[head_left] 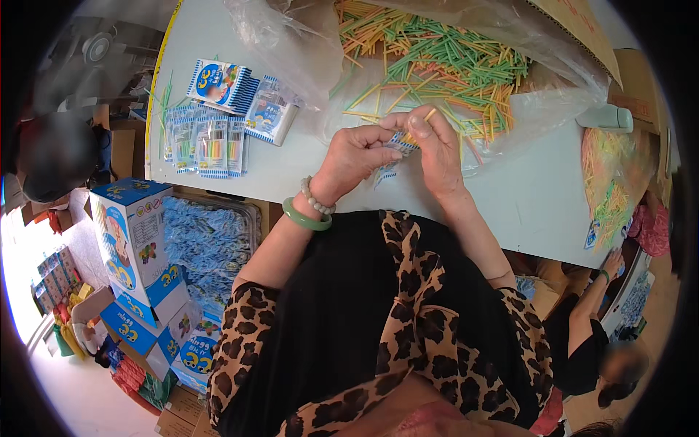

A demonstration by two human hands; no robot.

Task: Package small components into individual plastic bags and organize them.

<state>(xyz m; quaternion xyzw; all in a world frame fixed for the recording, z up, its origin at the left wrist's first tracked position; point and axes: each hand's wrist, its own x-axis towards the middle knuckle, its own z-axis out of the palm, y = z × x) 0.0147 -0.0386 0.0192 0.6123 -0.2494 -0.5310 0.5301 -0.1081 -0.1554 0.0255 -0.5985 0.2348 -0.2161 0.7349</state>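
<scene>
Black clothing with leopard-print trim [328,291] is filling the space below the hands; the left hand [358,162] and right hand [440,153] are pinching a small blue-and-white packet [403,143] between them, coloured sticks [466,62] are lying beyond them, filled packets [212,142] are resting on the counter [510,200] left of them

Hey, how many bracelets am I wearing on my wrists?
2, both on your left wrist: a pale beaded bracelet nearer your left hand, and a green bangle just behind it. None shows on your right wrist.
</scene>
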